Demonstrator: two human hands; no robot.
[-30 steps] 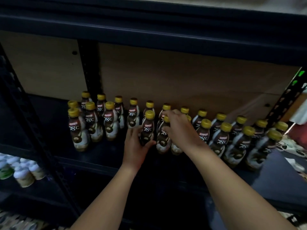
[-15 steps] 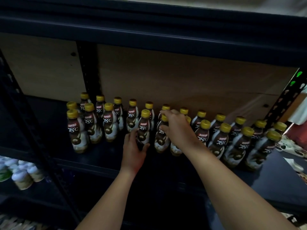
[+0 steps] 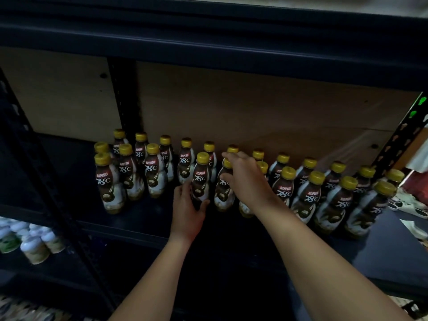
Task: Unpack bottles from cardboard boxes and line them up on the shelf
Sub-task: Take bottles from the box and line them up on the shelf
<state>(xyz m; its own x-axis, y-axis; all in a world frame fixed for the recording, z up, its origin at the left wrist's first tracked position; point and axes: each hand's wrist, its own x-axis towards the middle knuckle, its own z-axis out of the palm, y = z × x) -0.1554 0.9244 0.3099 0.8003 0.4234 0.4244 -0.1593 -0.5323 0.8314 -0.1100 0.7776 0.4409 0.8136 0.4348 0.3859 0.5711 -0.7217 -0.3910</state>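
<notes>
Where the dark shelf meets its front edge, two bare forearms reaching in from below. Left hand curled round the lower body of one front-row bottle, thumb on its right side, fingers hidden behind its left; bottle upright, brown-and-white label reading KOPIKO 78°C, yellow cap. Just right of that bottle, a second front-row bottle, also upright, partly hidden by the right hand. Right hand draped over the top of this second bottle, fingers bent down round its neck and cap; whether firmly gripping or only resting, cannot tell. Right of the held bottle, a run of like bottles in two staggered rows, standing close together as far as the perforated upright. Left of the held bottle, a small gap, then another cluster of the same bottles, two and three deep. Behind the held bottle, a back row of yellow caps against the brown back panel. Far left of the held bottle and lower down, beyond a dark slanted post, white-capped pale bottles on another shelf.
</notes>
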